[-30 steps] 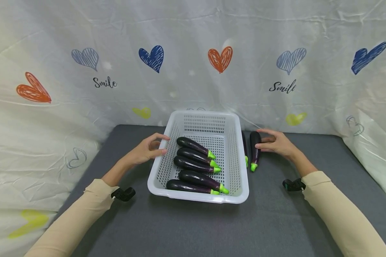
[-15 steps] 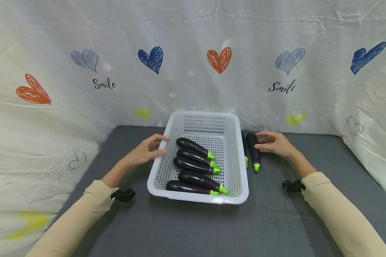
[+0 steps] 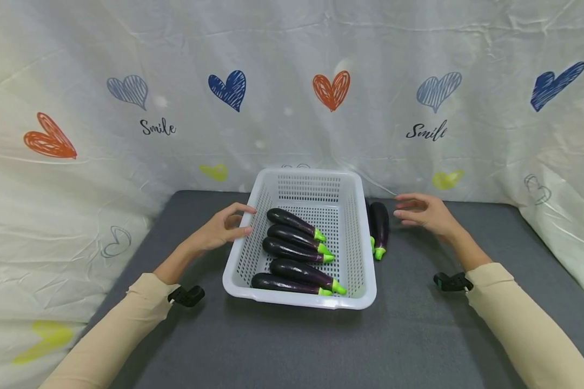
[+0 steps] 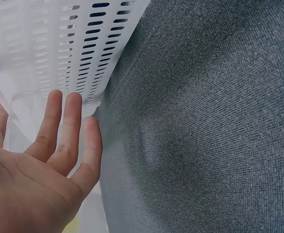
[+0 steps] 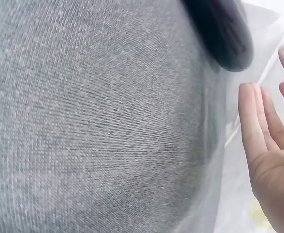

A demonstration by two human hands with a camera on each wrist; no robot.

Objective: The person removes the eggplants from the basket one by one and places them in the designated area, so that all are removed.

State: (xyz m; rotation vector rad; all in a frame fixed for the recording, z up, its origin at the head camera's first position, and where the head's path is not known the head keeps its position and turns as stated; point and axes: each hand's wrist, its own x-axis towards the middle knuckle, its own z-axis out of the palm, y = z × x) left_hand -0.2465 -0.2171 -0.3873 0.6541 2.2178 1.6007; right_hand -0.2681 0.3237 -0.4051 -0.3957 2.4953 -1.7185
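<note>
A white perforated plastic basket (image 3: 299,300) holds several dark purple eggplants (image 3: 292,249) with bright green stem ends. My left hand (image 3: 222,226) is at the basket's left rim; its fingertips seem to touch it. In the left wrist view, the fingers of that hand (image 4: 50,160) are relaxed beside the slotted basket wall (image 4: 79,43). To the right of the basket, an eggplant (image 3: 380,229) lies on the table against another eggplant (image 3: 371,221), which the basket rim partly hides. My right hand (image 3: 427,215) hovers just right of this pair, holding nothing, its fingers extended.
The table has a dark grey cloth cover (image 3: 292,351). Behind it hangs a pale curtain (image 3: 282,43) printed with hearts and words, which also falls along the sides. Each wrist carries a black strap device, such as the right one (image 3: 452,282).
My right hand has pushed the outer eggplant left against the other one, then let go and drawn back to the right. The left hand and the basket have stayed in place.
</note>
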